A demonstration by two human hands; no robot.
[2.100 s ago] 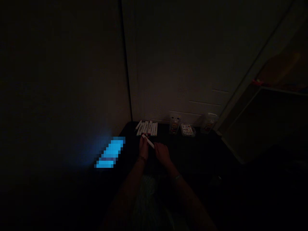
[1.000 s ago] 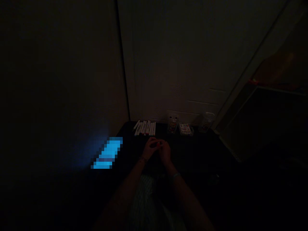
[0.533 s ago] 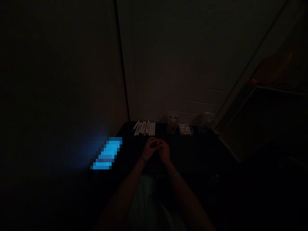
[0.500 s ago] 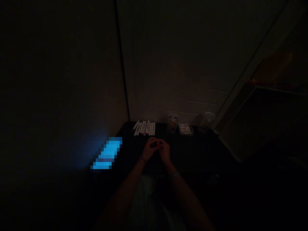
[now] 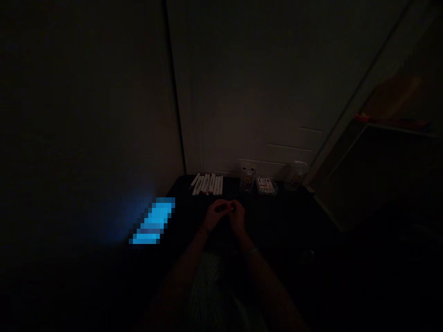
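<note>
The room is very dark. My left hand (image 5: 213,214) and my right hand (image 5: 238,216) are together over a dark table (image 5: 277,216), fingers curled round a small thing with a pinkish-red tip (image 5: 229,207); it looks like a marker, mostly hidden in my fingers. A row of several white markers (image 5: 207,184) lies side by side at the table's far edge, just beyond my hands.
A glowing blue screen (image 5: 153,221) lies at the table's left. Three small clear containers (image 5: 266,184) stand along the far edge by the wall. A dark cabinet or box (image 5: 380,175) rises on the right. Striped cloth (image 5: 211,286) shows between my forearms.
Two seconds ago I held a white marker out lengthwise between both hands; now my hands have closed together around it and only a reddish tip shows. Little has moved in the last second.
</note>
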